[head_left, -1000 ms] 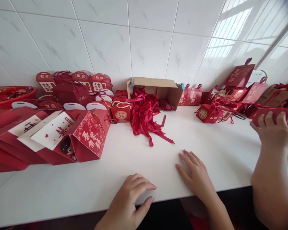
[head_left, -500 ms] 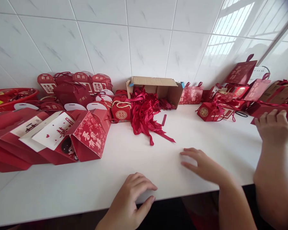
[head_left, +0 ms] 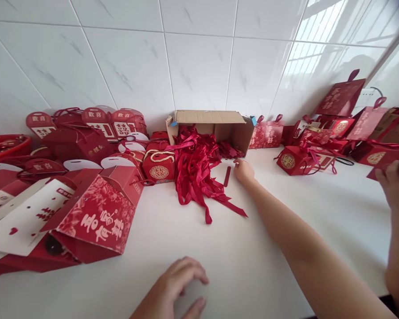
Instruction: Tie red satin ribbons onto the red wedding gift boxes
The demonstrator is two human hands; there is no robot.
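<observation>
My left hand (head_left: 177,283) hovers over the near part of the white table, fingers bent and apart, with nothing between them. My right hand (head_left: 243,172) reaches to the front right corner of a cardboard box (head_left: 211,117) lying on its side. Its fingers are curled together; anything in them is hidden. Just left of that hand lies a short dark red strip (head_left: 227,176). A heap of red ribbons (head_left: 199,164) spills out of the box onto the table.
Red gift boxes (head_left: 103,217) crowd the left side, with a red basket (head_left: 6,146) behind. More red boxes (head_left: 295,159) and small gift bags (head_left: 273,132) stand at the right. Another person's hand (head_left: 397,177) is on a red box at the right edge. A tiled wall (head_left: 199,66) rises behind.
My right hand has moved forward to the cardboard box, and its fingers have closed. My left hand stays near the table's front. The view has shifted somewhat closer to the table.
</observation>
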